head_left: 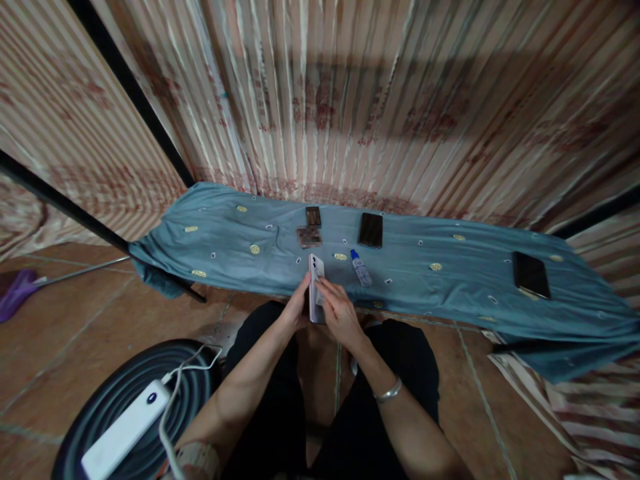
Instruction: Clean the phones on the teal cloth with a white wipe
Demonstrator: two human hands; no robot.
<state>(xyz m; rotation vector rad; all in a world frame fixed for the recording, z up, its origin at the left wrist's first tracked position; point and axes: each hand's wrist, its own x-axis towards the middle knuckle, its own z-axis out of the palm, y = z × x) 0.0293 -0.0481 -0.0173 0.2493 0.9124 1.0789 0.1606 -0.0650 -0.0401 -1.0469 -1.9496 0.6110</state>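
Note:
A light-coloured smartphone stands tilted on edge in front of me, its back with camera lenses turned to the right. My left hand grips it along its left side, fingers partly hidden behind it. Bent fingers of my right hand press on the phone's back; whether something thin lies under them I cannot make out. Just beyond, a small clear bottle with a blue cap lies on the blue cloth. Behind the phone are a small dark square item and a blurred-out patch.
Two dark phones lie on the cloth: one phone near the middle, another phone at the right. A white power bank with a cable rests on a round black stool at lower left. Black poles and a patterned curtain surround the shelf.

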